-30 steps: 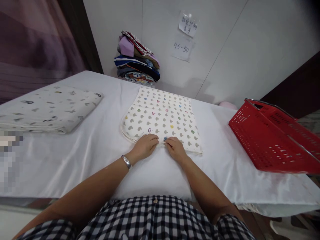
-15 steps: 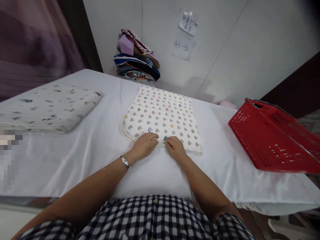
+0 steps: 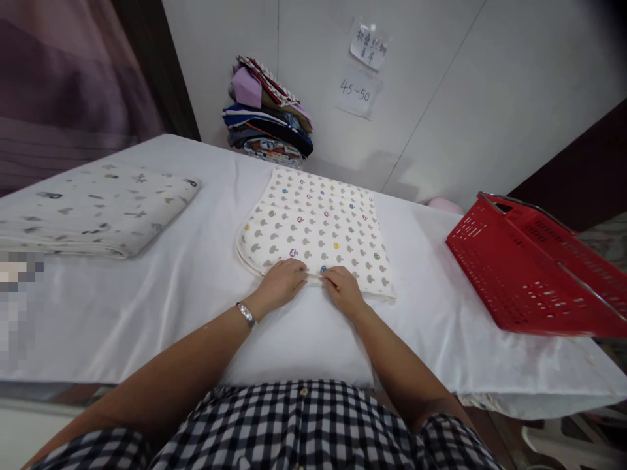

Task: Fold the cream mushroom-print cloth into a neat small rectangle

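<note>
Two hands, left hand [image 3: 280,284] and right hand [image 3: 343,289], pinch the near hem of the folded spotted cloth [image 3: 318,228] at frame centre on the white table [image 3: 171,287]. The cloth appears soft, light and limp; its edges and corners offer the best hold.

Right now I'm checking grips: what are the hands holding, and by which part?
Both the left hand and right hand pinch the near edge of the folded mushroom-print cloth, side by side at its middle.
</note>
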`<action>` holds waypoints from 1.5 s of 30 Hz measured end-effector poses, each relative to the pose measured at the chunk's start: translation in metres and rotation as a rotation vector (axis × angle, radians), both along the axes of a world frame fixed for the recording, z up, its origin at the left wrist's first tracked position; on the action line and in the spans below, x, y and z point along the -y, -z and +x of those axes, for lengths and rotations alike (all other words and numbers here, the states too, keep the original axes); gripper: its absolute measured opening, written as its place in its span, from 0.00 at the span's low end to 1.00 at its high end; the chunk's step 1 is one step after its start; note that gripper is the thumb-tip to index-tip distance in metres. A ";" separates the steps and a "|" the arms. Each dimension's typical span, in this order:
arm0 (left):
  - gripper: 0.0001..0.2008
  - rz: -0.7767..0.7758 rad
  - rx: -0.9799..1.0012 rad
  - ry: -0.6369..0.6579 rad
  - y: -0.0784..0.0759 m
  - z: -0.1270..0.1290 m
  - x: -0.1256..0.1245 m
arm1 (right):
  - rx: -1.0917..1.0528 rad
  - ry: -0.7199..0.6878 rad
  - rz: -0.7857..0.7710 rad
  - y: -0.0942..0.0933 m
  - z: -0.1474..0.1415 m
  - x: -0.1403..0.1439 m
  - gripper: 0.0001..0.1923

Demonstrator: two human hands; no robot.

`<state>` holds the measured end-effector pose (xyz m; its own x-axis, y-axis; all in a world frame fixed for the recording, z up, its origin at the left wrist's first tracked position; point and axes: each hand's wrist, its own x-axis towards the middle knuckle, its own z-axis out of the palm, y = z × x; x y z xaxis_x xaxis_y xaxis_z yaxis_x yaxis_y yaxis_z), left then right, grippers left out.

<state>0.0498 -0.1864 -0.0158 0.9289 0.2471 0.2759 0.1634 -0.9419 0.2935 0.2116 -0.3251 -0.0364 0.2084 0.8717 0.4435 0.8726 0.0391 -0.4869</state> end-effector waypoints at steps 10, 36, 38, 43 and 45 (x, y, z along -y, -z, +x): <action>0.12 -0.050 0.007 0.033 0.004 -0.001 -0.003 | 0.057 -0.015 0.021 0.003 -0.001 0.000 0.12; 0.12 0.023 0.085 0.035 0.005 0.005 0.000 | 0.235 -0.033 -0.136 -0.004 -0.009 -0.001 0.15; 0.12 0.009 0.066 0.019 0.004 0.006 0.000 | 0.241 -0.023 -0.146 -0.004 -0.009 -0.002 0.15; 0.13 0.020 0.016 -0.018 0.002 0.008 0.000 | 0.244 -0.007 -0.122 0.001 -0.008 -0.003 0.17; 0.13 0.029 0.012 -0.024 0.002 0.008 0.000 | 0.244 -0.003 -0.114 0.003 -0.007 -0.003 0.17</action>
